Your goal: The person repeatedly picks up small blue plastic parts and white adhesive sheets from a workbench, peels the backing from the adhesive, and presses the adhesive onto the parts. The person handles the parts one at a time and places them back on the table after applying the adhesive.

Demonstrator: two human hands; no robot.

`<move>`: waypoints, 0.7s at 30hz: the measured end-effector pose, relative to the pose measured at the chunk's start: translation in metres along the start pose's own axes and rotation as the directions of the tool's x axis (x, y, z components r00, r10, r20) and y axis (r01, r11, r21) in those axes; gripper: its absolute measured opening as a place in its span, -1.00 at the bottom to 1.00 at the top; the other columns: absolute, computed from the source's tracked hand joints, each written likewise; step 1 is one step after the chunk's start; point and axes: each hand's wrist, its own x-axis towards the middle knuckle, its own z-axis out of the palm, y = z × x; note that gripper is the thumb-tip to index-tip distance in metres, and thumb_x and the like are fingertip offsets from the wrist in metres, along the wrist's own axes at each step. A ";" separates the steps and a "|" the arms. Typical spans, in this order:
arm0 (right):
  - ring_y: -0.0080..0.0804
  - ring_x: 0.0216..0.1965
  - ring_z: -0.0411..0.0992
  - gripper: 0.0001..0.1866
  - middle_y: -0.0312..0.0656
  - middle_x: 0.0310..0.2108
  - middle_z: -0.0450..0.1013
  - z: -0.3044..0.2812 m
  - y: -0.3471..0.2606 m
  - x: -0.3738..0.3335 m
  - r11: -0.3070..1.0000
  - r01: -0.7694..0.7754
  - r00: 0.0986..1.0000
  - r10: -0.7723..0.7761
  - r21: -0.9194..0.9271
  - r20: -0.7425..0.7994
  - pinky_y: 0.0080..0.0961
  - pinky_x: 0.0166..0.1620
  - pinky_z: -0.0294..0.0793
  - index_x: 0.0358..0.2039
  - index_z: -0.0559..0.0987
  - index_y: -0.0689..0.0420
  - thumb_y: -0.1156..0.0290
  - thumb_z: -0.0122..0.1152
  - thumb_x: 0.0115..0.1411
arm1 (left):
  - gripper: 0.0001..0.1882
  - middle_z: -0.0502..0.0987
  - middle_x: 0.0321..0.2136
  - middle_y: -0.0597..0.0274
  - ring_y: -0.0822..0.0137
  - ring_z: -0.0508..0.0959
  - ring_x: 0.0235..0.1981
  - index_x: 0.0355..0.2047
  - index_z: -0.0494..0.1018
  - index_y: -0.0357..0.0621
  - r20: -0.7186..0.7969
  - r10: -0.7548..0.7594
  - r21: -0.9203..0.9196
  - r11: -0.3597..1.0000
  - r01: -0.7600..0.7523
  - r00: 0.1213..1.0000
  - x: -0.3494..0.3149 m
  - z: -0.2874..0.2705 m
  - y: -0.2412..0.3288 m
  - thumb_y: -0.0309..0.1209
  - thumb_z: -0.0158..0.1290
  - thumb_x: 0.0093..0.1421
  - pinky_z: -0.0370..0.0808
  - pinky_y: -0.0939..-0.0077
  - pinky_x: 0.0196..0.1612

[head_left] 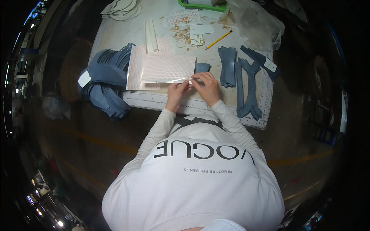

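Observation:
A white sheet of small red-printed labels [169, 67] lies in front of me, its near edge lifted and curled. My left hand [178, 93] pinches that near edge close to the right corner. My right hand [207, 87] is closed at the same corner, its thumb and fingertips meeting beside the left fingertips. Whether a single label is between the fingers is too small to tell. Under the held sheet are further label sheets [134, 73]. Just beyond my right hand, a small blue cut piece [202, 67] shows partly from behind the sheet.
Fanned blue cut pieces [104, 79] hang over the table's left edge. More blue pieces [227, 65] and curved blue strips [248, 88] lie right. Farther back are rubber bands [185, 36], a yellow pencil [219, 39], a plastic bag [258, 23] and a green tray [200, 5].

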 end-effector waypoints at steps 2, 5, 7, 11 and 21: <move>-0.23 -0.24 0.46 -0.87 -0.22 -0.36 0.53 -0.001 0.000 -0.002 0.998 -0.053 0.999 0.052 0.032 0.014 -0.38 -0.16 0.45 -0.39 0.61 0.17 0.51 0.30 -0.02 | -0.77 0.59 -0.27 0.14 0.40 0.61 -0.27 -0.16 0.51 -0.34 -0.006 0.006 0.007 1.000 -0.006 1.000 -0.001 0.001 -0.002 -0.43 0.09 0.24 0.57 0.64 -0.20; -0.23 -0.25 0.46 -0.88 -0.23 -0.37 0.53 -0.001 0.000 -0.002 0.999 0.025 0.999 -0.025 -0.026 -0.023 -0.38 -0.17 0.46 -0.41 0.61 0.16 0.52 0.30 -0.02 | -0.77 0.59 -0.27 0.13 0.40 0.61 -0.27 -0.16 0.51 -0.35 -0.021 0.024 0.010 1.000 -0.024 1.000 -0.002 0.004 -0.004 -0.43 0.09 0.24 0.57 0.64 -0.20; -0.24 -0.25 0.46 -0.89 -0.23 -0.38 0.52 -0.002 -0.001 -0.002 0.998 0.059 0.998 -0.061 -0.036 -0.034 -0.38 -0.17 0.46 -0.42 0.60 0.16 0.53 0.29 -0.02 | -0.77 0.59 -0.27 0.13 0.40 0.61 -0.27 -0.17 0.51 -0.36 -0.027 0.031 0.010 0.999 -0.031 0.999 -0.003 0.006 -0.004 -0.42 0.09 0.24 0.57 0.63 -0.20; -0.24 -0.25 0.45 -0.89 -0.24 -0.38 0.52 -0.004 -0.005 -0.001 0.999 0.051 0.998 -0.052 -0.016 -0.042 -0.38 -0.18 0.46 -0.42 0.58 0.15 0.55 0.28 -0.03 | -0.77 0.59 -0.28 0.12 0.39 0.61 -0.28 -0.18 0.51 -0.36 -0.035 0.023 0.024 0.999 -0.023 0.999 -0.005 0.008 -0.002 -0.42 0.09 0.25 0.57 0.62 -0.20; -0.29 -0.28 0.46 -0.66 -0.24 -0.39 0.50 0.002 -0.010 -0.001 0.990 0.113 0.993 -0.114 -0.086 -0.007 -0.41 -0.21 0.47 -0.11 0.56 0.07 0.54 0.21 0.05 | -0.73 0.59 -0.32 0.15 0.43 0.60 -0.34 -0.20 0.51 -0.37 -0.062 0.005 0.051 0.999 -0.002 0.998 -0.001 0.006 -0.005 -0.35 0.06 0.27 0.57 0.61 -0.23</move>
